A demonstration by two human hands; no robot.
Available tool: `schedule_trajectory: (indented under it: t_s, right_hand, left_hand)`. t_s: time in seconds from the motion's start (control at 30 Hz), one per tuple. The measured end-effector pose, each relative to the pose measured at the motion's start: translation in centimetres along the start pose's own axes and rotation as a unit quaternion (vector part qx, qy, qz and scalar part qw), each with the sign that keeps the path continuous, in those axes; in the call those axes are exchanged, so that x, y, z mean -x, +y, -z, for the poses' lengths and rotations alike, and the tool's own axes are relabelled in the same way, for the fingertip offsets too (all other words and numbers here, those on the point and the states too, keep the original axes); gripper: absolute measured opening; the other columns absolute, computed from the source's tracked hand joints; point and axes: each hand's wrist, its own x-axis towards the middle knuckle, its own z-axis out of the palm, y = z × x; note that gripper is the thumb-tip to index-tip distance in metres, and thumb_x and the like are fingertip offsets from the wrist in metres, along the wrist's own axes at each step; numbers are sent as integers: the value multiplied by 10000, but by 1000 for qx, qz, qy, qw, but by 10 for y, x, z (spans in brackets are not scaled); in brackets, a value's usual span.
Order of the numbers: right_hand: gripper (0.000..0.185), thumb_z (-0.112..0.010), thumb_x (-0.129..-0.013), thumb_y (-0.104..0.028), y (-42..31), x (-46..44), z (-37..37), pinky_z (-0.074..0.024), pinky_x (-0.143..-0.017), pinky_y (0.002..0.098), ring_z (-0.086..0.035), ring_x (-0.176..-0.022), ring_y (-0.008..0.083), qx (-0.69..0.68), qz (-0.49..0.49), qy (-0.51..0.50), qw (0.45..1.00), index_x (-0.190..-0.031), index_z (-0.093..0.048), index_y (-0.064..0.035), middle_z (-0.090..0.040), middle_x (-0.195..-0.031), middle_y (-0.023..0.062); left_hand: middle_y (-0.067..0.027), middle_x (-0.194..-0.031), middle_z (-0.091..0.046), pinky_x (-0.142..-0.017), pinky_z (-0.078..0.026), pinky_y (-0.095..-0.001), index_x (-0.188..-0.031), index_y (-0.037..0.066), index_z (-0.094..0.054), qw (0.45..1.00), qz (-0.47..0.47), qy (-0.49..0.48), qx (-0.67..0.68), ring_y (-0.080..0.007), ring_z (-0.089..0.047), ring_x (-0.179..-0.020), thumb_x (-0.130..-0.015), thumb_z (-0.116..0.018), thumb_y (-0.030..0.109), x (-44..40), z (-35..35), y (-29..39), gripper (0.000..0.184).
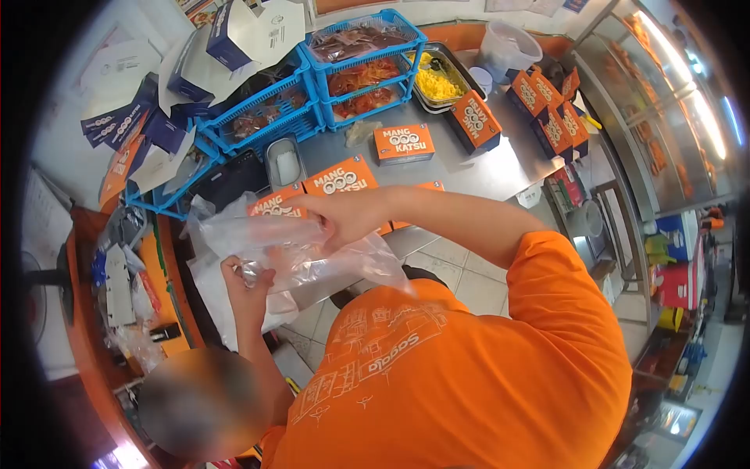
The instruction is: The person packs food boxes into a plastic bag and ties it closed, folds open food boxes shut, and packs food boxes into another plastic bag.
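Both of my hands are on a clear plastic bag (293, 246) at the near edge of the steel counter. My left hand (251, 289) pinches its near left side, with the fingers curled. My right hand (344, 215) reaches in from the right and closes on the upper part of the bag; some of its fingertips are hidden. Right behind the bag are an orange "Mang Katsu" box (341, 177) and another orange box (275, 202) partly covered by the plastic. Whether the bag holds anything cannot be made out.
On the steel counter (461, 184) stand a closed orange box (403, 144) and several more boxes farther right. Blue stacked baskets (363, 74) hold packed food. A tray of yellow shreds (437, 82) sits at the back. A lit display case (664, 102) borders the right.
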Motion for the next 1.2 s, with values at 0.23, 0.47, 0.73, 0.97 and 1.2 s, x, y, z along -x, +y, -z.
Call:
schedule_trajectory:
  t_s: [0.23,0.47,0.73,0.97,1.2]
  right_hand:
    - [795,-805,-757,-273,30,5,-31,-494,-882,332,-584,-1082,218,-49,-71,40,995,-1378,-411,29,-577,-1233,170]
    - [453,-682,-846,-94,35,24,-37,-487,-863,300,-592,-986,135,-237,-26,-81,968,-1281,-565,-44,-639,-1060,47]
    - [518,-695,-847,-118,-26,-11,-19,-452,-914,309,-573,-1039,186,30,14,-325,945,-1331,-524,-45,-626,-1152,90]
    - [390,-739,-826,-328,-40,-6,-82,-478,-653,364,-591,-699,281,169,63,125,976,-1008,-585,-19,-591,-772,150]
    - [353,-671,-867,-332,26,-22,-202,-465,-609,389,-587,-649,328,-13,-138,-1,990,-799,-571,0,-611,-696,173]
  left_hand:
    - [-53,-959,-463,-825,-439,-300,-1061,77,-381,991,-49,68,-107,-163,-511,-912,-775,-715,-7,73,-89,58,448]
    - [-164,-1268,-522,-1048,-393,-367,-1258,26,-391,976,131,22,-171,-259,-521,-1196,-674,-855,126,174,-75,68,753]
    - [-91,-1137,-651,-917,-474,-294,-1215,7,-585,989,114,26,94,-148,-608,-1049,-842,-749,206,156,-91,62,454]
    - [-21,-732,-600,-609,-458,-232,-843,42,-633,938,163,276,132,-83,-558,-668,-894,-700,166,140,-79,25,150]
    - [-61,-918,-655,-636,-488,-264,-1021,16,-623,858,247,143,428,-124,-608,-803,-858,-705,149,139,-28,-40,225]
